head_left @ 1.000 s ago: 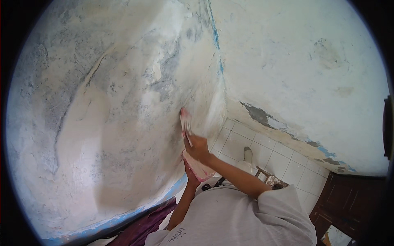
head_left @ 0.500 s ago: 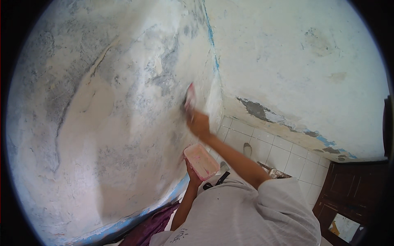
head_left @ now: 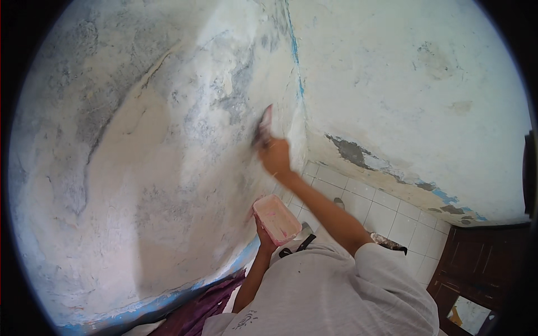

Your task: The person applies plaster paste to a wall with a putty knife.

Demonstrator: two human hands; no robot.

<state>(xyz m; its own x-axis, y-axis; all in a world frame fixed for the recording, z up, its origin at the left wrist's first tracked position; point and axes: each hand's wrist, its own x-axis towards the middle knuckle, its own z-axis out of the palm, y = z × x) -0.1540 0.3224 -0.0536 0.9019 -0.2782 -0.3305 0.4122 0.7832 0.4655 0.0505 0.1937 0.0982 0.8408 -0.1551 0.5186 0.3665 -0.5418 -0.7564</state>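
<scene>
My right hand is closed around a flat-bladed putty knife, blurred by motion, with a reddish edge. The tool is up against the patchy white-and-grey wall, a little left of the corner. Below it, my left hand grips a pink rectangular tub from its left side and underneath. Its open top faces me, and smears of pink and pale paste mark the inside.
A second wall meets the first at a blue-streaked corner, with plaster flaking near its base. White floor tiles lie below. A dark wooden cabinet stands at the lower right. Purple cloth hangs or lies by the lower left wall.
My right hand and the putty knife have moved slightly up the wall and to the right. My left hand holds the tub almost where it was. The view has shifted a little.
</scene>
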